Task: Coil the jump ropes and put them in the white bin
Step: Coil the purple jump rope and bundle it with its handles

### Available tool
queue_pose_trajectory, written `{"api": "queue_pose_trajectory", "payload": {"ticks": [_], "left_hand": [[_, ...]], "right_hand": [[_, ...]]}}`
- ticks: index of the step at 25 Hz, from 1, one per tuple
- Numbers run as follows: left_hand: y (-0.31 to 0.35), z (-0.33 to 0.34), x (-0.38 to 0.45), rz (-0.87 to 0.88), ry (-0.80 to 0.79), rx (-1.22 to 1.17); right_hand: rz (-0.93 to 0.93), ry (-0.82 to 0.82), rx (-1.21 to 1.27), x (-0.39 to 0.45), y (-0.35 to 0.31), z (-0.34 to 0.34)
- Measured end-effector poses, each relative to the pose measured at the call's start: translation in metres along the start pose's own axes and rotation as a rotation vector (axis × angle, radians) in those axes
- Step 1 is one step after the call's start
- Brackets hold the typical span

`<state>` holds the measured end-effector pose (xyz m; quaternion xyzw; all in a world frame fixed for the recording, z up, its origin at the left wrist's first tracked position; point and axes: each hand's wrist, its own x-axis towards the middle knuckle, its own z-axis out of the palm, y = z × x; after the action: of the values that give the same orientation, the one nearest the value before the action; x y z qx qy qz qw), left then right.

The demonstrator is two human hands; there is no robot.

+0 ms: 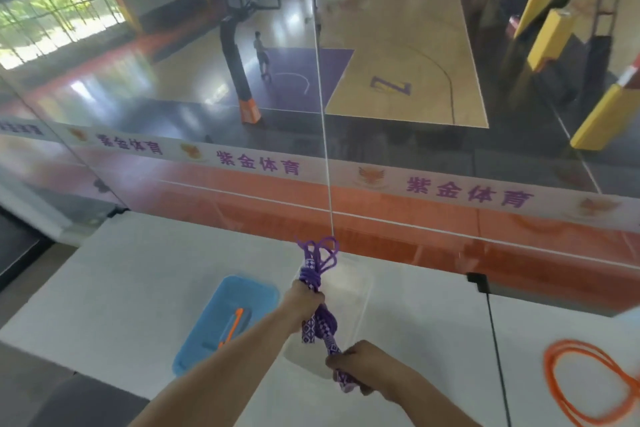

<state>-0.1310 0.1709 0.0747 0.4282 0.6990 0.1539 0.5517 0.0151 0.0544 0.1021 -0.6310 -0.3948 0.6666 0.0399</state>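
White tabletop (145, 270) runs along a glass wall (381, 149), beyond which I see a basketball court and a banner strip with purple characters.

Landmark: white bin (349, 291), pale and hard to make out, on the tabletop directly under the hands.

Purple jump rope (318, 288): coiled into a long bundle, held above the white bin. Long axis runs from lower right, near me, up and away toward the glass. Cord loops fan out at the far end; two patterned handles sit at the near end, pointing back toward me.

Left hand (304, 298): clenched round the bundle's middle, wrapped cord just above the fist, loops beyond it.

Right hand (356, 364): fingers curled round one patterned handle at the near end of the bundle; handle tip pokes out below the fist. Second handle hangs free between the two hands.

Blue tray (194, 347): left of the white bin, holding an orange handle (231, 328).

Orange jump rope (588, 381): loose loops on the tabletop, well to the right of the white bin.
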Motion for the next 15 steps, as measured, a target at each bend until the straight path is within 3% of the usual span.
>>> {"api": "queue_pose_trajectory", "payload": {"ticks": [4, 7, 12, 15], "left_hand": [[-0.021, -0.006, 0.020, -0.001, -0.151, 0.452], [-0.028, 0.003, 0.034, 0.022, -0.221, 0.522], [-0.033, 0.008, 0.055, 0.043, -0.190, 0.440], [-0.045, 0.006, 0.077, 0.161, -0.249, 0.643]], "right_hand": [[0.083, 0.056, 0.008, 0.030, -0.025, 0.034], [0.127, 0.157, -0.142, 0.050, -0.038, 0.046], [0.231, 0.218, -0.335, 0.098, -0.048, 0.056], [0.205, 0.191, -0.456, 0.142, -0.046, 0.057]]}}
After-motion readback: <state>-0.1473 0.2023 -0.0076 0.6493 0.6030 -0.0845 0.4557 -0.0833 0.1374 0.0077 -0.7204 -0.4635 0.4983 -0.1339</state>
